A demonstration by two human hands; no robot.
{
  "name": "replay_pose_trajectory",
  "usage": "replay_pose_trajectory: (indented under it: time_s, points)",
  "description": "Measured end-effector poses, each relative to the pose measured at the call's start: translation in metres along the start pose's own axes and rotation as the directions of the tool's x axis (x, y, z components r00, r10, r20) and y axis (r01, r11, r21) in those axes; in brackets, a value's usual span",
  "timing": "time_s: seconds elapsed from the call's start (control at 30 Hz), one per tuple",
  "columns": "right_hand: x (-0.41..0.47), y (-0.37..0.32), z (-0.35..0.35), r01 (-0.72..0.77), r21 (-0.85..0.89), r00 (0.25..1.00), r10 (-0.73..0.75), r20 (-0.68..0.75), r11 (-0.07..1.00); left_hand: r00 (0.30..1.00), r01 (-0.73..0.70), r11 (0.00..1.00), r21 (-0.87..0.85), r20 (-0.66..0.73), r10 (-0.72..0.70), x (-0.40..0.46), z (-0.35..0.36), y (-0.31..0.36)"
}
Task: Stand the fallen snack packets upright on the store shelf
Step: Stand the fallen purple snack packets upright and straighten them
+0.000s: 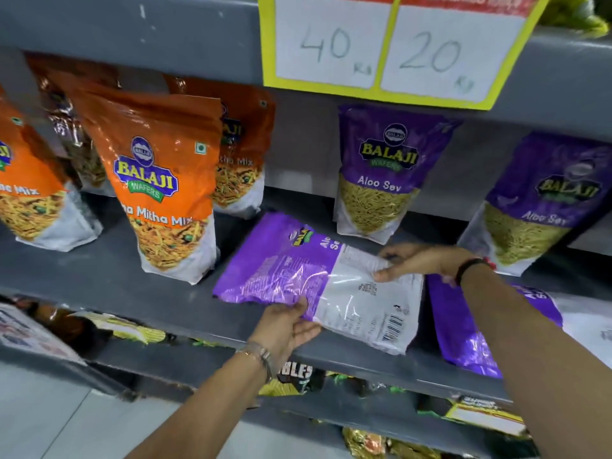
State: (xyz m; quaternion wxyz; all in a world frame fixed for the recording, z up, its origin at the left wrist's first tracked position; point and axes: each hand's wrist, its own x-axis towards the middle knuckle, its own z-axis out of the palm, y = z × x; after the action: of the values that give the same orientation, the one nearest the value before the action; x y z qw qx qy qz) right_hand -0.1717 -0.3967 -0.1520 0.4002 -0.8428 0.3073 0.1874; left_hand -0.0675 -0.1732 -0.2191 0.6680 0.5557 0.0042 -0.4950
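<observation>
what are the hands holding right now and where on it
Both hold the fallen purple Aloo Sev packet: left hand at its near edge, right hand on its far white end.

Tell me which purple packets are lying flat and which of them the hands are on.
Two lie flat: the held packet, back side up between the left hand and right hand, and the untouched packet under the right forearm. The other purple ones stand upright.

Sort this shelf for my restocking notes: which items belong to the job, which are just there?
Job: flat purple Aloo Sev packet gripped by left hand and right hand; second fallen purple packet.
Just there: upright orange mix packets; handwritten price cards.
</observation>
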Motion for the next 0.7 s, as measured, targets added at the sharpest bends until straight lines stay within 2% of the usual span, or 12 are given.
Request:
replay_pose_trajectory:
  time_s: [0.1, 0.2, 0.3, 0.37, 0.4, 0.47, 0.57, 0.63, 0.7]
  points:
    - [-0.01, 0.017, 0.007, 0.157, 0.102, 0.983, -0.145, -0.113, 0.982, 0.975, -0.221, 0.969, 0.106, 0.041, 0.218, -0.003, 0.006, 0.023]
    - [-0.019, 0.024, 0.027, 0.317, 0.325, 0.935, -0.235, -0.267, 0.891, 0.886, -0.464, 0.837, 0.289, 0.145, 0.441, -0.007, 0.017, 0.056]
    - [-0.012, 0.026, 0.057, 0.436, 0.423, 0.843, -0.197, -0.5, 0.794, 0.719, -0.692, 0.594, 0.41, 0.318, 0.618, -0.009, 0.031, 0.082]
    - [0.0, 0.026, 0.079, 0.466, 0.431, 0.787, -0.139, -0.601, 0.773, 0.657, -0.746, 0.497, 0.444, 0.367, 0.658, -0.001, 0.032, 0.087]
    - [0.005, 0.025, 0.088, 0.468, 0.427, 0.761, -0.107, -0.64, 0.773, 0.643, -0.758, 0.479, 0.443, 0.38, 0.665, 0.004, 0.029, 0.086]
    - [0.01, 0.023, 0.102, 0.455, 0.419, 0.72, -0.048, -0.692, 0.785, 0.661, -0.747, 0.531, 0.4, 0.356, 0.661, 0.018, 0.017, 0.077]
    - [0.012, 0.022, 0.108, 0.482, 0.396, 0.703, -0.076, -0.707, 0.782, 0.748, -0.663, 0.691, 0.287, 0.281, 0.601, 0.031, 0.001, 0.065]
    - [0.011, 0.025, 0.101, 0.502, 0.389, 0.735, -0.144, -0.662, 0.773, 0.78, -0.62, 0.708, 0.339, 0.367, 0.507, 0.035, -0.007, 0.062]
    - [0.01, 0.03, 0.095, 0.495, 0.401, 0.789, -0.205, -0.579, 0.771, 0.812, -0.559, 0.686, 0.466, 0.476, 0.338, 0.041, -0.012, 0.055]
